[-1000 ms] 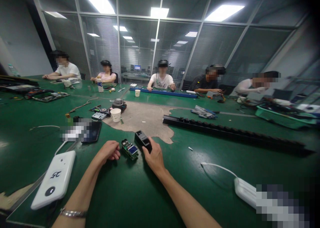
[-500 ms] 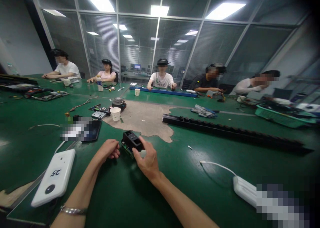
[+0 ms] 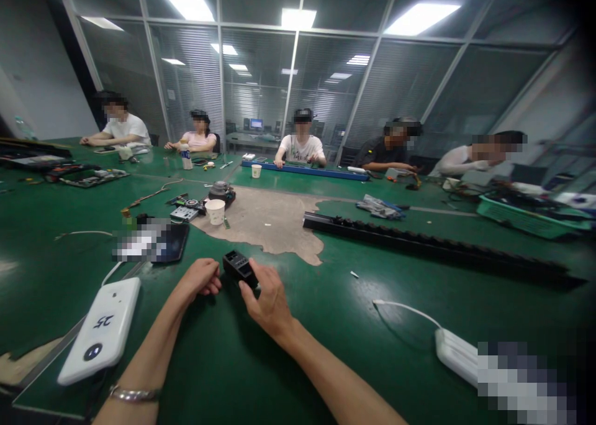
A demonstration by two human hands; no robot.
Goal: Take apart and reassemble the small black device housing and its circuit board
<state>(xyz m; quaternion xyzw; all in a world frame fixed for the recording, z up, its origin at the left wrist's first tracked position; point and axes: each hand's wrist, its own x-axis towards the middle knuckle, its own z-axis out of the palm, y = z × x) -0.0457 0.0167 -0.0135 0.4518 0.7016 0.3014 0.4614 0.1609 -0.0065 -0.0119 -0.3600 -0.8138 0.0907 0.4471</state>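
Observation:
A small black device with openings in its top face is near the middle of the green table. My right hand grips its right end between thumb and fingers. Just left of the device, my left hand rests with its fingers curled in; whether anything is inside them is hidden. A white paper cup stands beyond the hands, beside a dark part with a round grey top.
A long black bar lies at the right, near grey gloves. White power banks lie at left and right. A green basket is far right. Several people sit across the table.
The black device has tipped flatter and sits slightly lower and further left; its green circuit board edge no longer shows. My right hand has moved slightly left with it.

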